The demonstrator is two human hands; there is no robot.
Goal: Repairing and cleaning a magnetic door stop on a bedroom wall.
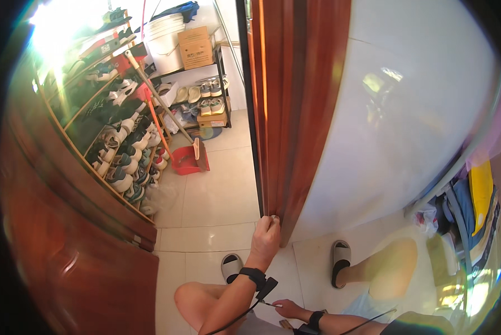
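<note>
My left hand (266, 240) is raised against the lower part of a reddish-brown wooden door frame (303, 111). Its fingers are closed in a pinch at the frame's edge, and whatever is between them is too small to make out. Lower down, close to my knees, my right hand (289, 310) is closed around a thin, short stick-like tool (270, 304) pointing left; its exact kind does not show. Both wrists carry black bands (254, 276) with dark cables.
At left stands a dark red door (83, 262). Beyond the doorway are a shoe rack (102, 142), a red dustpan (184, 162) with a broom, and a cardboard box (196, 47). White wall (395, 128) rises at right, past which hang folded clothes (468, 206). My slippered feet rest on pale tiles.
</note>
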